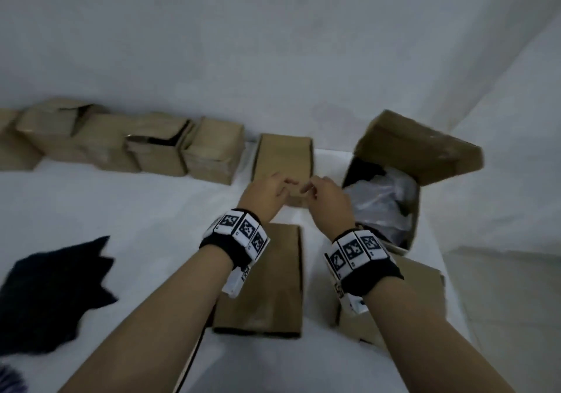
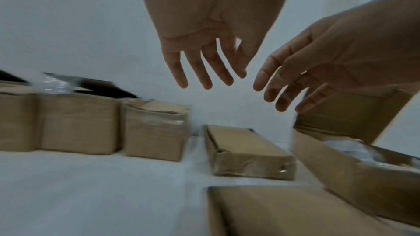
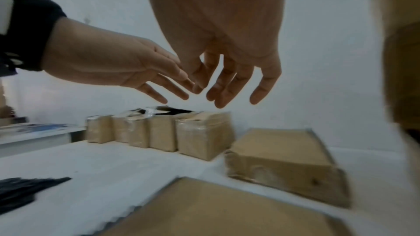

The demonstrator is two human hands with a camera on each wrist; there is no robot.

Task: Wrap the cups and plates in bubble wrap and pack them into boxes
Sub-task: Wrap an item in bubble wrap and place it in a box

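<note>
Cardboard flat box (image 1: 283, 162) lies beneath left hand (image 1: 267, 193) and right hand (image 1: 326, 198), fingers spread.

Both forearms bare, no sleeves. Left hand (image 1: 267, 193) and right hand (image 1: 329, 198) ungloved, no rings visible.

Left wrist band (image 1: 235, 241): black fabric cuff wrapped round the wrist, topped by a curved row of white square tiles, each printed with a black-and-white fiducial pattern. A white block hangs off the cuff at its 5 o'clock side, with a smaller printed code on it.

Right wrist band (image 1: 361, 256): same build, black cuff, three white marker tiles showing across the top, white block with small code at its 7 o'clock edge.

Fine print on tiles blurred, unreadable.
</note>
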